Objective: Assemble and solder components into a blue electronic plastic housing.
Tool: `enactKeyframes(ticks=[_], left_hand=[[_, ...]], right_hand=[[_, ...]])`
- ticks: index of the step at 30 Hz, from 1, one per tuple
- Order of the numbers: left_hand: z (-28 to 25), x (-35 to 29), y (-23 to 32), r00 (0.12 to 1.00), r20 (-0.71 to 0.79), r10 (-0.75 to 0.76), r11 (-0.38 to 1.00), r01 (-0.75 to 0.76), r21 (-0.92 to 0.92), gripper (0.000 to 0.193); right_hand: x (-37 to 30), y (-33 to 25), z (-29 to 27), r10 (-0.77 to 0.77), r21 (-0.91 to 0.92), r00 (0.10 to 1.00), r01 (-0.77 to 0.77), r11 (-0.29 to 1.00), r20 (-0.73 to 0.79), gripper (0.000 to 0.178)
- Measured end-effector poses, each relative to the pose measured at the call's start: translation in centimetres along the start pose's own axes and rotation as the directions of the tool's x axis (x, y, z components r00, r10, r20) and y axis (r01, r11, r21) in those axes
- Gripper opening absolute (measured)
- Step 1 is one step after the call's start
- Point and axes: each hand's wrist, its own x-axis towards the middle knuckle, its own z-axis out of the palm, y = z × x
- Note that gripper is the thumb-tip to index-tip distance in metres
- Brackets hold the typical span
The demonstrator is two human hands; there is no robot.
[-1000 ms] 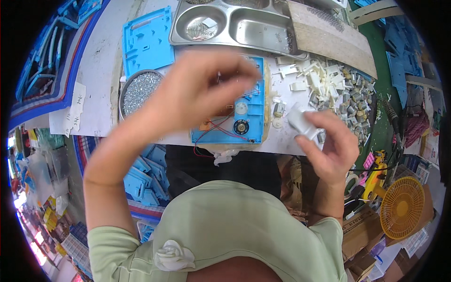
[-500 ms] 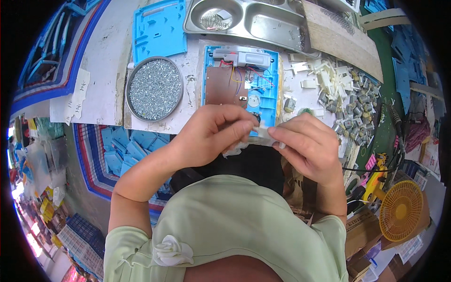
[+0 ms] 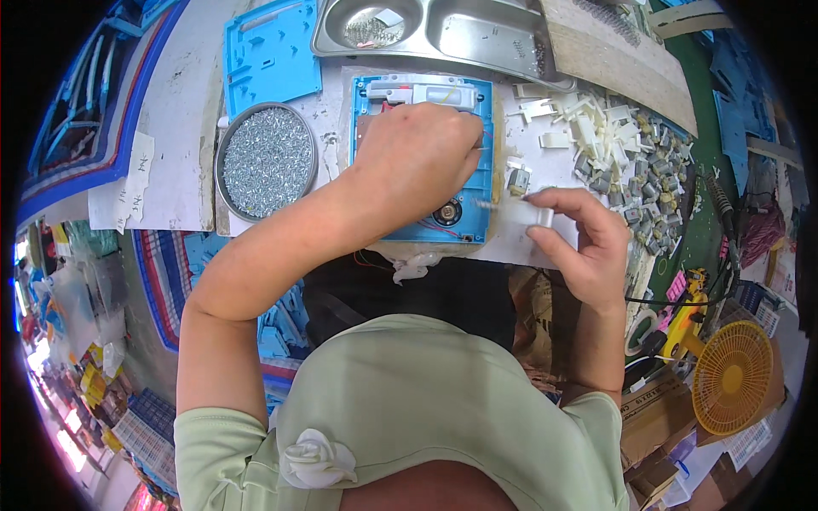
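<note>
My left hand (image 3: 422,157) reaches over the blue plastic housing (image 3: 484,183), its fingers curled in and its fingertips hidden beneath it. What they hold, if anything, does not show. My right hand (image 3: 584,243) pinches a small white plastic part (image 3: 538,215) between thumb and forefinger, just right of the housing. A thin piece sticks out from that part's left end, a little blurred. Inside the housing a round black speaker (image 3: 446,212) sits near the front edge, and a grey-white battery-box-like piece (image 3: 443,94) lies along the back.
Left of the housing stands a round pan of small screws (image 3: 266,160), with a blue panel (image 3: 271,55) behind it. A steel tray (image 3: 486,34) lies at the back. White plastic parts (image 3: 588,123) and small metal motors (image 3: 643,183) are heaped at the right.
My hands, close together at the front edge before, have parted. The left has moved forward over the housing; the right has shifted slightly right with the white part.
</note>
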Motion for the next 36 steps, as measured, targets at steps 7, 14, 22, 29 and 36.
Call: enactKeyframes(ticks=[7,14,22,29,36], left_hand=[[-1.4,-3.8,-1.7,0.972,-0.227,-0.063,0.933,-0.023,-0.360,0.011],[0.1,-4.9,-2.2,0.938,-0.346,-0.022,0.921,-0.115,-0.372,0.014],[0.4,-4.6,-3.2,0.890,-0.349,0.295,0.886,-0.391,-0.249,0.024],[-0.3,-4.3,-2.4,0.898,-0.127,0.422,0.897,-0.434,-0.089,0.024],[-0.4,-4.1,-2.2,0.904,-0.062,0.423,0.902,-0.426,-0.065,0.019]], right_hand=[[4.0,-1.5,1.5,-0.374,-0.552,0.920,0.375,0.745,0.119,0.029],[6.4,-0.7,1.8,-0.428,-0.438,0.867,0.498,0.749,0.254,0.028],[6.0,2.0,3.4,-0.488,-0.381,0.860,0.506,0.774,0.149,0.024],[5.0,0.1,4.3,-0.360,-0.613,0.917,0.386,0.689,0.173,0.022],[-4.7,1.8,-2.9,-0.053,-0.520,0.902,-0.198,0.831,-0.428,0.023]])
